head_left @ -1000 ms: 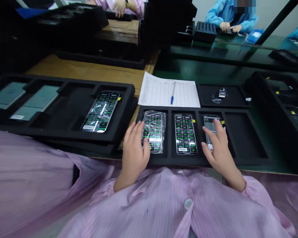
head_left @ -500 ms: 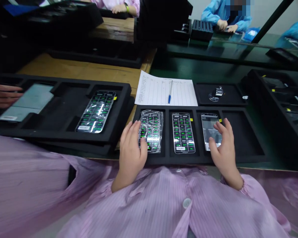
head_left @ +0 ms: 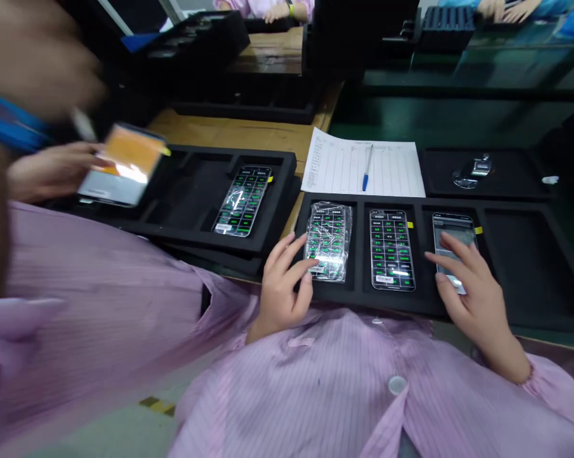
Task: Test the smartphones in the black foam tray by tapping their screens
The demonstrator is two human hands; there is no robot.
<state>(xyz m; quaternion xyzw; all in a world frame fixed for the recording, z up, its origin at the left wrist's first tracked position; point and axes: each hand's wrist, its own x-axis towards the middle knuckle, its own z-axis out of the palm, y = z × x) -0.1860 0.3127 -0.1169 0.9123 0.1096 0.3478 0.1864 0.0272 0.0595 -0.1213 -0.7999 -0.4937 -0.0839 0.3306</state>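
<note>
A black foam tray (head_left: 520,254) in front of me holds three phones in a row. My left hand (head_left: 282,286) rests on the tray's near left edge, fingers spread, fingertips touching the plastic-wrapped phone (head_left: 329,239) with a green grid on its screen. The middle phone (head_left: 391,249) lies untouched with the same grid lit. My right hand (head_left: 471,286) lies open over the lower part of the right phone (head_left: 452,236), fingers flat on its grey screen.
A second foam tray (head_left: 191,191) at left holds another lit phone (head_left: 242,200). A co-worker's hand (head_left: 48,172) at far left holds a phone with an orange screen (head_left: 122,165). Behind lie a paper sheet (head_left: 392,168) with a pen (head_left: 366,175), and a metal part (head_left: 473,172) on a black mat.
The view swung left and down. The co-worker's hand lifted a phone out of the left tray. My left fingers slid down the wrapped phone; my right hand stays on the right phone.
</note>
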